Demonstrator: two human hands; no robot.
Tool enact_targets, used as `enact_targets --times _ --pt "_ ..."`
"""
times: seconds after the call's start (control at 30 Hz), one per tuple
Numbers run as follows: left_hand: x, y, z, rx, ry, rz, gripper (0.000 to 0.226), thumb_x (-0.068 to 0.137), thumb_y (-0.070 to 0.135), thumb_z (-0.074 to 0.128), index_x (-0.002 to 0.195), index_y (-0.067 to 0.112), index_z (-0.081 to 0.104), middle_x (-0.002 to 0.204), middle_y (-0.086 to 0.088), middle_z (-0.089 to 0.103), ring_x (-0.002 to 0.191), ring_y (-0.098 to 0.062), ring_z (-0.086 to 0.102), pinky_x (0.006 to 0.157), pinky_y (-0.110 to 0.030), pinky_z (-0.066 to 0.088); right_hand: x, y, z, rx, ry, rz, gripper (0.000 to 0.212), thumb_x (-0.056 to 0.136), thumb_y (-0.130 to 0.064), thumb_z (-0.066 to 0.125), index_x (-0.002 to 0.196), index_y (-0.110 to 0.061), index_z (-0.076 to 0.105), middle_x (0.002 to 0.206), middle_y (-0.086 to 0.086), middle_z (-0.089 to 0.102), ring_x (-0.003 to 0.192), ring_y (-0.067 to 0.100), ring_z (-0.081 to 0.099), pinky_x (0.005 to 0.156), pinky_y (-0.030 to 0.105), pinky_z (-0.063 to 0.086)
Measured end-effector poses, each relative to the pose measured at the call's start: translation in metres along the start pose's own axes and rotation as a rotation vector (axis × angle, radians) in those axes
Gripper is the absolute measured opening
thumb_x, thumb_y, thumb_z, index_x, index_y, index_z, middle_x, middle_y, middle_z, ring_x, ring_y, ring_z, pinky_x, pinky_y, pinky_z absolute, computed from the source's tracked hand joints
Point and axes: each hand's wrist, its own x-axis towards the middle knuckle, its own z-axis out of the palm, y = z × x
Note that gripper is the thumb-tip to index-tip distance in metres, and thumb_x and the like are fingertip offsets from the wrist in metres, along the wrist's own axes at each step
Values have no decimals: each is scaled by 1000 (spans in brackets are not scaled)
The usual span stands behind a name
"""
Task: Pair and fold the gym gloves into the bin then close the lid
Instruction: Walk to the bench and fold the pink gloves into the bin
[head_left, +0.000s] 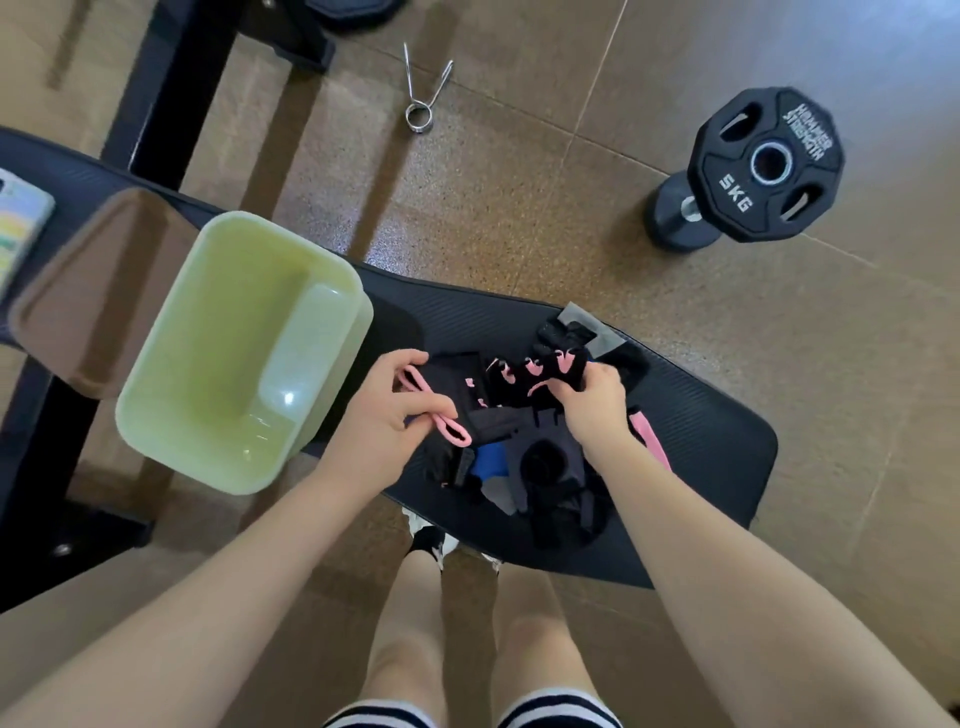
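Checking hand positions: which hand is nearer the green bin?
Left. The left hand is just right of the green bin; the right hand is farther right.

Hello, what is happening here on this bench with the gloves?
A person is sorting gym gloves on a black bench. The left hand pinches a pink strap and the right hand grips a black and pink glove above the glove pile. The green bin stands open and holds no gloves; its brown lid lies beside it.
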Motion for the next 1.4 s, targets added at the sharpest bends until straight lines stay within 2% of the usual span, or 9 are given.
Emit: enact_targets --times 0.13,0.27,0.4,0.5,0.67,0.9,1.07,1.17,1.4 --pt "-13 18 -9 5 -1 39 29 81 -6 58 79 18 75 134 9 35 107 -17 49 88 -2 27 -46 -18 -46 174 -12 -223 16 88 -7 56 94 -19 63 113 1 56 106 10 51 83 7 38" --pt "-25 38 -29 52 -4 127 26 77 -10 57 76 11 73 150 -9 30 117 -23 51 84 6 24 -84 -38 -88 236 138 -398 32 87 -7 57 77 -37 51 92 -1 49 83 -7 50 76 11 39" --pt "-34 54 -48 108 37 250 24 74 1 49 73 15 69 149 -19 29 86 -24 65 74 -19 47 -104 -54 -107 347 231 -461 28 87 -8 57 83 -35 55 95 4 51 86 -7 53 83 14 42" --pt "-36 63 -55 91 88 268 21 73 7 50 70 8 70 148 -20 32 94 -23 64 76 -11 42 -108 -57 -96 346 86 -362 28 86 -22 55 91 -49 58 107 3 64 105 18 59 95 39 47" --pt "-38 53 -38 93 117 196 33 83 -9 50 107 9 65 152 -14 23 125 13 25 102 -18 34 -102 -36 -65 716 -60 54 20 94 -17 50 111 -19 60 111 5 67 103 21 63 94 40 50" --pt "-50 42 -12 44 73 34 52 84 -2 50 133 14 43 109 -8 66 100 -22 61 84 -28 45 -85 41 -39 709 64 421 30 90 -20 55 118 -10 57 116 11 63 104 29 60 95 46 49" --pt "-26 53 20 -59 -67 -2 32 81 0 51 106 14 64 98 -1 69 89 -14 62 72 -9 42 -68 92 -42 588 143 446 34 86 -11 59 120 -9 57 113 12 62 87 20 59 81 35 51" --pt "-16 53 53 -36 -285 28 31 86 6 53 113 17 62 109 3 67 97 -13 61 79 -20 44 -68 101 -53 537 60 359 43 87 -9 58 129 -14 49 126 6 57 111 23 56 100 42 46" --pt "-14 23 158 104 -374 -120 17 86 20 60 102 16 62 102 -6 67 96 -25 60 83 -35 46 -64 129 -66 446 -19 240 88 83 -1 63 146 -21 5 124 -3 46 110 12 50 93 26 39"
